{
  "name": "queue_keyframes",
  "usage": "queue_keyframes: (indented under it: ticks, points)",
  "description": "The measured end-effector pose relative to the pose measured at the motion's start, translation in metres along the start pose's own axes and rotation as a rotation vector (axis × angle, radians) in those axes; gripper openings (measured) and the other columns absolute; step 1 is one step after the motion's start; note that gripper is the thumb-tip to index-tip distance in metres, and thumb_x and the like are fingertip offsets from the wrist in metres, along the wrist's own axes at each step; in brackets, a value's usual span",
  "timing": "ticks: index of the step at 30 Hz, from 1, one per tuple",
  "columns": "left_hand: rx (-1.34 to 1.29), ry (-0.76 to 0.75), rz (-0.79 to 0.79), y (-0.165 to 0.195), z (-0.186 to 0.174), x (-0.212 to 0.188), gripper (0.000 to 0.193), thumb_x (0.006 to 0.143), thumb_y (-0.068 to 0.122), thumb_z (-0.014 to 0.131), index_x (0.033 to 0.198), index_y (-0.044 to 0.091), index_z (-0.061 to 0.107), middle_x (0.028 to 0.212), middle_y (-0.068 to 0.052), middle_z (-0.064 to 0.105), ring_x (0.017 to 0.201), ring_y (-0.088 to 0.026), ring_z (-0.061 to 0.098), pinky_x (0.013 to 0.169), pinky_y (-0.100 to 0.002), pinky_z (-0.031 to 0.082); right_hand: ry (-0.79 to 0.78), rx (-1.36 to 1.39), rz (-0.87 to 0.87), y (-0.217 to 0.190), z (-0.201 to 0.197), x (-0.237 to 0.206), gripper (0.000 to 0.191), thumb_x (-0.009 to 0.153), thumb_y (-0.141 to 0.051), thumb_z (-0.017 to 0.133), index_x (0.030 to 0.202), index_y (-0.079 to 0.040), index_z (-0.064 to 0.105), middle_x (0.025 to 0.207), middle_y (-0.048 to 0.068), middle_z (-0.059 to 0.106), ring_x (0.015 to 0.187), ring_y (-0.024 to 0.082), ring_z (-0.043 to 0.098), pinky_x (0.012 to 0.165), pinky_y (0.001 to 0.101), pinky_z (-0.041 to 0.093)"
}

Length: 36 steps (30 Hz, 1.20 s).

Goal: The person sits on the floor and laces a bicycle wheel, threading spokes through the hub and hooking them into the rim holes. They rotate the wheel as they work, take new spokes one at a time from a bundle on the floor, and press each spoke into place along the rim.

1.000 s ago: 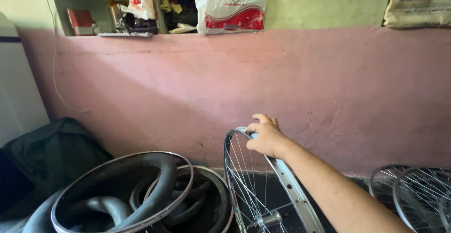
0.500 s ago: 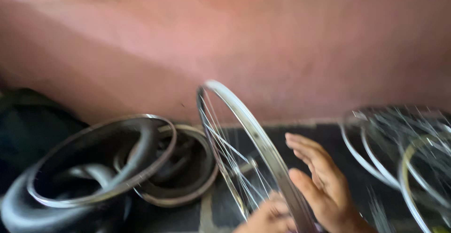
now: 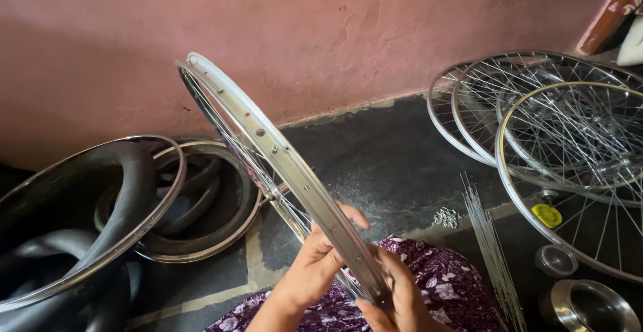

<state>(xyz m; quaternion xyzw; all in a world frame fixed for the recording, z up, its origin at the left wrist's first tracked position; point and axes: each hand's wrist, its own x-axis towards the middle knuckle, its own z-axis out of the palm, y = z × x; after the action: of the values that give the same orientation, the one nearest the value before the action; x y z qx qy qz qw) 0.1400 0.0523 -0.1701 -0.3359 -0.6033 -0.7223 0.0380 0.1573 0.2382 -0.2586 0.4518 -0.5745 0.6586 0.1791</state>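
Wheels (image 3: 562, 151) are leaning at your right, with spokes (image 3: 492, 251) and cups (image 3: 586, 305) on the floor; rims and tubes (image 3: 100, 218) are lying at your left. Your left hand (image 3: 315, 265) and right hand (image 3: 398, 302) are gripping the rim (image 3: 268, 144), which is rising tilted from your lap toward the wall (image 3: 321, 30).

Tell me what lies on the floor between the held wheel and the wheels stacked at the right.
In the head view, a bundle of loose spokes and a small pile of nipples lie there; the rest is bare dark floor.
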Motion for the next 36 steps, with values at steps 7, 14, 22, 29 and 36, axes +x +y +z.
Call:
queue_keyframes:
  ticks: [7, 14, 22, 29, 36]
  points:
    - [-0.169, 0.082, -0.208, 0.001, 0.001, 0.003, 0.022, 0.095, 0.027, 0.072, 0.101, 0.007, 0.079, 0.151, -0.006, 0.047, 0.106, -0.024, 0.053, 0.089, -0.04, 0.05, -0.06, -0.116, 0.116, -0.002, -0.012, -0.009, 0.069, 0.099, 0.001, 0.06, 0.156, 0.008, 0.021, 0.148, 0.028, 0.049, 0.129, 0.029, 0.065, 0.11, 0.0451, 0.054]
    - [0.076, 0.123, 0.023, -0.015, 0.009, 0.007, 0.02, 0.098, 0.025, 0.071, 0.1, 0.006, 0.077, 0.149, -0.01, 0.054, 0.149, -0.029, 0.034, 0.124, -0.048, 0.029, -0.028, -0.058, 0.189, 0.003, -0.014, -0.012, 0.069, 0.1, -0.002, 0.059, 0.156, 0.009, 0.02, 0.143, 0.026, 0.054, 0.122, 0.028, 0.068, 0.106, 0.0431, 0.056]
    - [-0.137, 0.11, -0.383, -0.001, 0.011, 0.009, 0.024, 0.099, 0.025, 0.063, 0.115, 0.01, 0.074, 0.144, -0.007, 0.05, 0.107, -0.036, 0.053, 0.086, -0.049, 0.048, -0.029, -0.044, 0.181, -0.003, -0.013, -0.008, 0.068, 0.102, -0.004, 0.057, 0.157, 0.009, 0.019, 0.151, 0.03, 0.048, 0.138, 0.035, 0.06, 0.117, 0.0498, 0.047]
    - [-0.016, 0.157, -0.172, 0.008, 0.013, -0.002, 0.021, 0.097, 0.016, 0.059, 0.11, 0.005, 0.072, 0.143, -0.005, 0.055, 0.123, -0.023, 0.052, 0.096, -0.039, 0.048, -0.062, -0.216, 0.14, -0.001, -0.008, -0.009, 0.072, 0.099, -0.003, 0.062, 0.156, 0.009, 0.019, 0.153, 0.031, 0.043, 0.143, 0.037, 0.051, 0.117, 0.0484, 0.04]
    - [0.217, 0.251, -0.07, -0.034, -0.023, 0.009, 0.018, 0.088, 0.006, 0.065, 0.103, -0.001, 0.073, 0.135, -0.013, 0.063, 0.144, -0.028, 0.044, 0.116, -0.046, 0.038, -0.025, -0.299, 0.076, -0.001, 0.023, -0.003, 0.074, 0.1, -0.005, 0.066, 0.156, 0.008, 0.019, 0.154, 0.031, 0.043, 0.143, 0.038, 0.051, 0.118, 0.0476, 0.042]
